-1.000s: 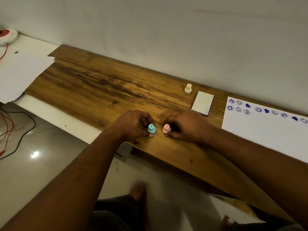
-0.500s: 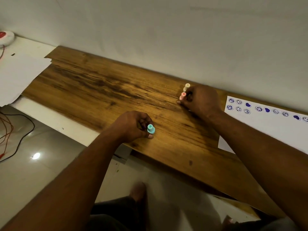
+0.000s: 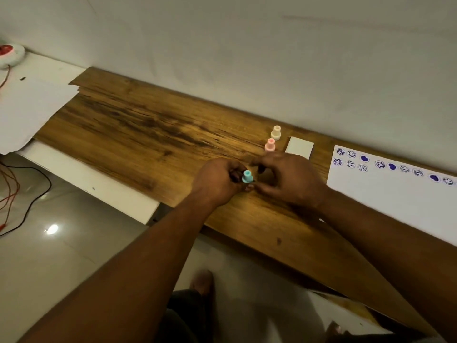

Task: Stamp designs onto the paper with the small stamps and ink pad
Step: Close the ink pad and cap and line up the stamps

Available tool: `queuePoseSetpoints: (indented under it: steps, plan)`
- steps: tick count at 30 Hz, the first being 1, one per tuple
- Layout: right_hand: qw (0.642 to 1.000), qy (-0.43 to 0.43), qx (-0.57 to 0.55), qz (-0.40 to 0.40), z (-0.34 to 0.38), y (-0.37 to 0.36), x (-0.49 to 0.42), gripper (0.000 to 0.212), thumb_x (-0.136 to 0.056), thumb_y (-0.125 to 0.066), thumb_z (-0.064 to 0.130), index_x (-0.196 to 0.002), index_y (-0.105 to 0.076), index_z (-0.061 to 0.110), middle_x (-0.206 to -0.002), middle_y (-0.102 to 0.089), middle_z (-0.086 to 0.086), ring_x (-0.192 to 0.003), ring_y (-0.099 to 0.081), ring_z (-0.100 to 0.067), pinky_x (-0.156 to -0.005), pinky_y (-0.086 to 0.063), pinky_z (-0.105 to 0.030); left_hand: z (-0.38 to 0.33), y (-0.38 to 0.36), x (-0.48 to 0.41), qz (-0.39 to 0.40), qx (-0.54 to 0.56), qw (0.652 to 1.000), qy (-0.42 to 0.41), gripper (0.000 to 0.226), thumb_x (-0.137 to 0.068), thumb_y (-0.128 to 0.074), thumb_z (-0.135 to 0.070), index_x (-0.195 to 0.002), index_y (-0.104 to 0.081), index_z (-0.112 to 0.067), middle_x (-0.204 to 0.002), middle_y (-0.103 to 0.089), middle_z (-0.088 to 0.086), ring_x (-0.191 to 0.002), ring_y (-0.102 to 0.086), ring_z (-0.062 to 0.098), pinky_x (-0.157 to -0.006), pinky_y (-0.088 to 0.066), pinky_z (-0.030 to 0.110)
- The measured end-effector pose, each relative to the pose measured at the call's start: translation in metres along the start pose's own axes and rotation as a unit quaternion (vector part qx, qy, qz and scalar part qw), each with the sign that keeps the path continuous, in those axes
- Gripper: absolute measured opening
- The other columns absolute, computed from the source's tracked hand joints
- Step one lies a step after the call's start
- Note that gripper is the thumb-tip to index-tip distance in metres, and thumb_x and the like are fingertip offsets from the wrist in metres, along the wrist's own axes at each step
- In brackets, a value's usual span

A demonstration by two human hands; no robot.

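My left hand (image 3: 218, 180) grips a small teal stamp (image 3: 247, 176) above the wooden table (image 3: 138, 129). My right hand (image 3: 289, 180) hovers just right of it with loosely curled fingers, holding nothing. A pink stamp (image 3: 270, 145) and a cream stamp (image 3: 276, 132) stand upright side by side near the wall. The white ink pad case (image 3: 299, 147) lies shut right of them. The white paper (image 3: 395, 199) lies at the right, with blue smiley and heart prints along its top edge.
Loose white sheets (image 3: 29, 112) cover a white ledge at the left, with a round white and red device (image 3: 10, 54) behind them. Red and black wires (image 3: 14, 191) trail over the tiled floor below. The wall runs close behind the table.
My right hand set the pink stamp down beside the cream one near the wall, let go and came back next to my left hand. The left hand kept the teal stamp.
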State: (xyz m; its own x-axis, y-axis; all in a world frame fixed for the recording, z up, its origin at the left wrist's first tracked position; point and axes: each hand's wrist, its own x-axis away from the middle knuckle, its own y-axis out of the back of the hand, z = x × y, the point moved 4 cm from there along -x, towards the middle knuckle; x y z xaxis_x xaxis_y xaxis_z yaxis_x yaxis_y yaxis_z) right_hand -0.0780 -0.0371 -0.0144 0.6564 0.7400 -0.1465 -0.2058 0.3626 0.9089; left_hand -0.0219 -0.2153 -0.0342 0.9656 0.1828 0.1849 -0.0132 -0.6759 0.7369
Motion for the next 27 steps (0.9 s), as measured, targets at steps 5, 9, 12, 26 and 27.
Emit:
queuePoseSetpoints:
  steps: [5, 9, 12, 26, 27]
  plan:
    - [1.0, -0.008, 0.011, -0.016, -0.001, -0.01, 0.001, 0.052, -0.092, -0.067, 0.055, -0.138, -0.058, 0.032, -0.128, -0.07, 0.006, -0.112, -0.066, -0.018, -0.087, -0.056, -0.035, -0.005, -0.008, -0.011, -0.012, 0.012, 1.0, 0.016, 0.047, -0.074, -0.094, -0.027, -0.118, -0.079, -0.026, -0.099, -0.077, -0.008, -0.094, -0.072, 0.011, -0.087, -0.058, 0.034]
    - [0.999, -0.021, 0.007, -0.023, -0.007, -0.012, -0.006, 0.039, -0.091, -0.07, 0.049, -0.124, -0.068, 0.029, -0.115, -0.072, 0.005, -0.101, -0.067, -0.017, -0.075, -0.046, -0.026, -0.005, -0.005, -0.011, 0.007, 0.058, 0.998, 0.031, 0.061, -0.069, -0.097, -0.015, -0.126, -0.075, -0.021, -0.094, -0.077, -0.008, -0.091, -0.073, 0.007, -0.091, -0.06, 0.036]
    - [0.998, -0.047, 0.043, -0.029, -0.007, -0.015, -0.013, 0.033, -0.092, -0.069, 0.048, -0.118, -0.072, 0.028, -0.108, -0.073, 0.005, -0.095, -0.066, -0.016, -0.073, -0.048, -0.027, -0.005, -0.001, -0.011, 0.013, 0.071, 0.996, 0.05, 0.068, -0.07, -0.096, -0.011, -0.132, -0.071, -0.024, -0.092, -0.077, -0.008, -0.089, -0.073, 0.004, -0.091, -0.059, 0.033]
    - [0.979, -0.161, 0.105, -0.072, -0.034, -0.002, -0.024, 0.04, -0.089, -0.064, 0.057, -0.116, -0.073, 0.029, -0.1, -0.074, 0.003, -0.085, -0.069, -0.017, -0.065, -0.05, -0.028, 0.007, 0.007, -0.01, -0.008, 0.053, 0.997, 0.048, 0.058, -0.076, -0.093, -0.018, -0.126, -0.07, -0.035, -0.086, -0.075, -0.013, -0.085, -0.069, -0.004, -0.081, -0.052, 0.022]
    - [0.979, -0.162, 0.102, -0.068, -0.034, -0.002, -0.023, 0.041, -0.089, -0.064, 0.058, -0.117, -0.073, 0.029, -0.1, -0.074, 0.003, -0.085, -0.069, -0.017, -0.066, -0.052, -0.029, 0.007, 0.007, -0.01, -0.009, 0.05, 0.998, 0.047, 0.058, -0.076, -0.093, -0.018, -0.126, -0.07, -0.035, -0.086, -0.074, -0.013, -0.086, -0.068, -0.004, -0.079, -0.051, 0.021]
